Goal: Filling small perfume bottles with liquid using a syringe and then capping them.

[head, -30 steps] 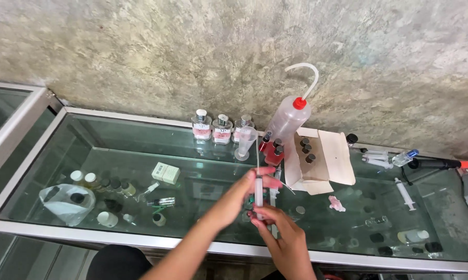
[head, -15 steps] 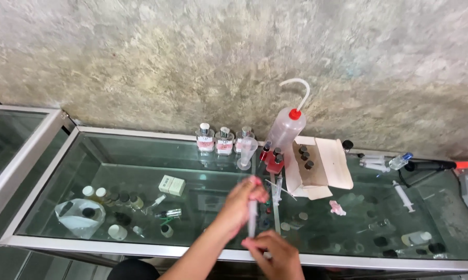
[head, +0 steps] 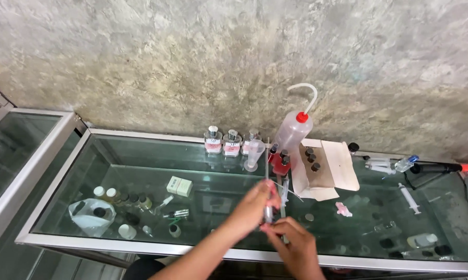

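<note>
Two bare hands meet over a glass display counter (head: 140, 136) set against a rough plastered wall (head: 192, 57); both forearms are cut off by the lower edge of the frame. The left hand (head: 254, 205) closes its fingers around the barrel of a clear syringe (head: 268, 210), most of which is hidden behind those fingers, while the right hand (head: 296, 243) pinches the syringe's lower end between fingertips; what sits at that end is too small to make out. The syringe stands nearly upright, its long axis running from the right hand up toward the wall. Just behind it, a plastic wash bottle (head: 292, 132) with a red cap and a curved white spout leans by the wall, beside three small glass bottles (head: 228, 141) with silver caps and pale pink labels. An open cardboard box (head: 324, 168) holds dark-capped vials. A second syringe (head: 409, 197) lies flat to the right, well apart. Under the glass sit a small pale green carton (head: 179, 185) and a crumpled plastic bag (head: 91, 217); other items there are blurred by reflections.
</note>
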